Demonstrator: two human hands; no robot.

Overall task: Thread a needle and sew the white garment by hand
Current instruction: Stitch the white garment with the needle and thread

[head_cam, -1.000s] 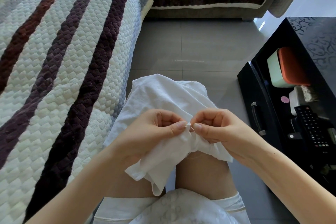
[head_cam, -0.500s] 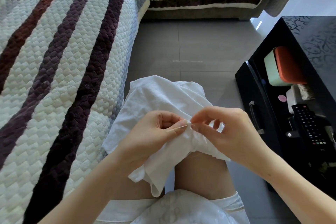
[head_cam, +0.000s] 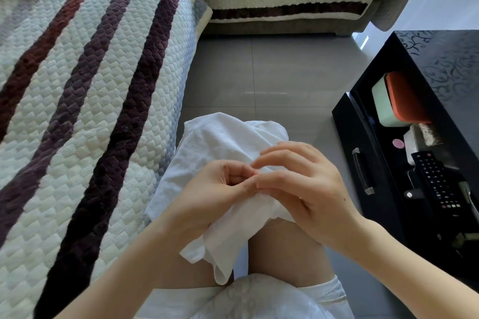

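Over the knees, the garment (head_cam: pixel 220 142) drapes and looks thin, soft and limp, likely best held close beside the stitch, where the left hand (head_cam: pixel 207 197) pinches a fold; the right hand (head_cam: pixel 305 189) touches there, its grip hidden.

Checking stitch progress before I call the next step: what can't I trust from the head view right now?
Needle: not seen, head view; presumably hidden where the fingertips of the left hand and right hand meet.
Thread: too thin to see against the white garment.
Stitch spot: covered by both hands.
Right hand's pinch: unclear, its own fingers hide it.
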